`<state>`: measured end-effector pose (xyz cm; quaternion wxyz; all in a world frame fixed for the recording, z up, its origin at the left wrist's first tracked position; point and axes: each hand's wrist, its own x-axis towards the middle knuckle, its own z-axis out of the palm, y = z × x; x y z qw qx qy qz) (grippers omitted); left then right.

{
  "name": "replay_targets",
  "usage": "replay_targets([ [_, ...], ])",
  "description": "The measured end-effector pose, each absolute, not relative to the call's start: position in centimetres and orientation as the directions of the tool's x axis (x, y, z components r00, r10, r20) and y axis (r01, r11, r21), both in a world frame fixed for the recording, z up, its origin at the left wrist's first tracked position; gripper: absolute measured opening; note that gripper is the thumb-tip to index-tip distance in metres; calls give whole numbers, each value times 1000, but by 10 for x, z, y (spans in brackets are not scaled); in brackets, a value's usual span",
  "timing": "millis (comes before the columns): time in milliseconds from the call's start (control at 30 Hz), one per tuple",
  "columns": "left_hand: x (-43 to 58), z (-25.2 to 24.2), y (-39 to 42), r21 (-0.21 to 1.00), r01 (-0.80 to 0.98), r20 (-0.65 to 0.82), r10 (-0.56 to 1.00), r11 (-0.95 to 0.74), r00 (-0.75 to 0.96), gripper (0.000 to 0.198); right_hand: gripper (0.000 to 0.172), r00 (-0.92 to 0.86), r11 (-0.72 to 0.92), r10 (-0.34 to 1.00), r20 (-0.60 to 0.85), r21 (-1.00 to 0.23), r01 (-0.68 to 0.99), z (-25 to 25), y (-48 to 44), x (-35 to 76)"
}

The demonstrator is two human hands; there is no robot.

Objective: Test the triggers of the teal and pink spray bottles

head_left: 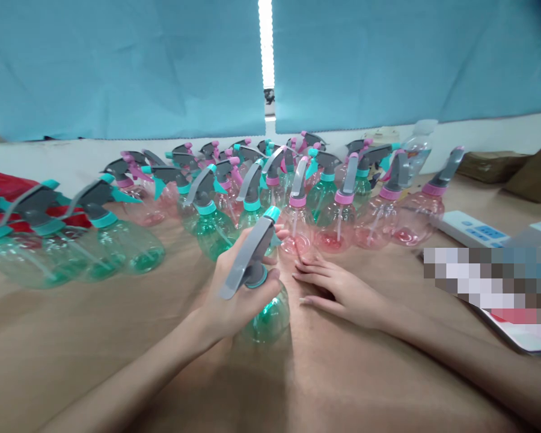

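- Blue sheet curtain (117, 60), hung across the background; a lit tube lamp (266, 48) stands upright at its centre.
- Brown tabletop (351, 385), spanning the foreground beneath both forearms.
- Cluster of trigger spray bottles (297, 225), ranked across the far side of the tabletop: some green-tinted with turquoise collars, others pink-tinted with pink collars, thin dip tubes visible in the nearer ones.
- Brown box (538, 174), at far right, beyond a white casing with blue markings (473, 228).
- Left hand (229, 282), fingers and thumb closed round the neck of one bottle.
- Right hand (342, 288), palm down, fingers extended and slightly spread, gripping nothing visible; its fingertips point towards the held bottle, near but apart from it.
- Held green spray bottle (270, 325), in front of the cluster and left of the right fingertips; long axis roughly upright. Whether its base rests on the tabletop cannot be told.
- Grey spray head (247, 255) of that bottle, set slantwise: turquoise nozzle (272, 213) towards the cluster, grey tail towards the left wrist.
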<state>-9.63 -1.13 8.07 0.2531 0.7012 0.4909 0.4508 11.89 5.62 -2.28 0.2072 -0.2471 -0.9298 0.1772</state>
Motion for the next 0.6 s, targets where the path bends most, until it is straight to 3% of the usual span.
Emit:
replay_targets([
  [400,-96,82,-12,819,426,374,921,-385,112,43,48,-793,816,533,296,-428,389,-23,56,119],
  [600,-95,83,-12,794,469,384,917,-388,108,32,49,-785,808,542,299,-442,390,-23,56,119],
])
